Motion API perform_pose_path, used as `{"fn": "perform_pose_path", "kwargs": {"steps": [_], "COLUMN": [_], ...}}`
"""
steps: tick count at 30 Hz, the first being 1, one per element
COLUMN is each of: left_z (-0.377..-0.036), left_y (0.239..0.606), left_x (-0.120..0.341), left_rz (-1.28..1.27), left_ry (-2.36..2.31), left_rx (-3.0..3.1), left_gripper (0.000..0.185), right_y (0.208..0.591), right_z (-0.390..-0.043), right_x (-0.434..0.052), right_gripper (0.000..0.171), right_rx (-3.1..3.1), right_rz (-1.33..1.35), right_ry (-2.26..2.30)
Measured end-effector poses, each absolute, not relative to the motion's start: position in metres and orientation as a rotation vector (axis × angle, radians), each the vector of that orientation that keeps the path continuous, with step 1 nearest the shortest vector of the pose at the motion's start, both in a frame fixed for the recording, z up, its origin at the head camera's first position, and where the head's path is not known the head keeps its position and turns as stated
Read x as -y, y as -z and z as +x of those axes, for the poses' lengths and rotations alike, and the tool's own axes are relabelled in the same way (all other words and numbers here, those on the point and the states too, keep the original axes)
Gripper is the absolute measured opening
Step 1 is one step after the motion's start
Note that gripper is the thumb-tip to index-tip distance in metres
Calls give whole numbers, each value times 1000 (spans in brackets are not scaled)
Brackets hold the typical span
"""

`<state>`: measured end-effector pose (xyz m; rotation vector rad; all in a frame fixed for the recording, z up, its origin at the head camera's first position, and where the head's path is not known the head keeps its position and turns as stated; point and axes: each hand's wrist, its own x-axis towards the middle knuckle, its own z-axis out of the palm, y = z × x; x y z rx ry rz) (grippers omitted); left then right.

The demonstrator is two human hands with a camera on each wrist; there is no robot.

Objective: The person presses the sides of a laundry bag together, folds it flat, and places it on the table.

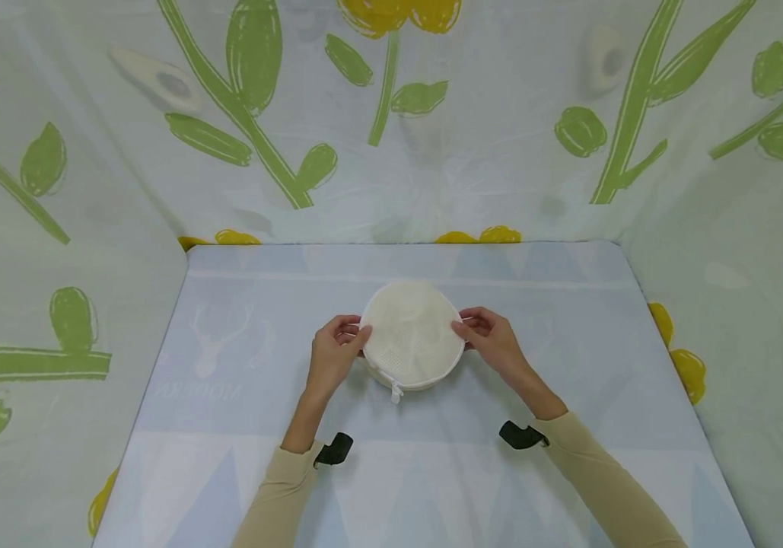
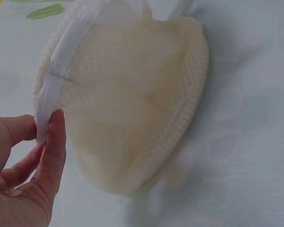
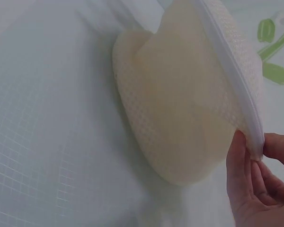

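Observation:
A round cream mesh laundry bag with a white zipped rim is held up between both hands over the table. Its zipper pull hangs at the front edge. My left hand pinches the left side of the rim between thumb and fingers. On the opposite side, my right hand pinches the rim the same way. Both wrist views show the bag's soft mesh body sagging below the rim, creased and bulging. In the right wrist view the zip runs along the rim down to the fingertips.
The table has a pale blue cloth with a deer print. Hanging fabric with green leaves and yellow flowers encloses its back and sides. Black wrist cameras sit at both sleeve cuffs.

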<state>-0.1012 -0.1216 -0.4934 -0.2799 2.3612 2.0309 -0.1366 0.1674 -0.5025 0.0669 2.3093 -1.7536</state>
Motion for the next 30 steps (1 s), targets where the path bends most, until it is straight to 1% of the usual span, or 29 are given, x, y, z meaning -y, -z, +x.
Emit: {"fn": "perform_pose_path", "kwargs": {"steps": [12,21,30], "left_z": [-101,-101,-100], "left_y": [514,529,534], "left_x": [120,118,112], "left_rz": [-352,-381,-366], "left_ry": [-1932,-1844,-1808], "left_rx": [-2479,-2598,-2730], "left_gripper": [25,22,18], "right_y": [525,533,542], "right_z": [-137,-135,-136], "right_x": [-163,-160,-155], "right_gripper": [38,37,35], "right_rx": [-2325,-2414,-2510], "right_rz": [49,42,18], "right_ry": [1785,1731,1673]}}
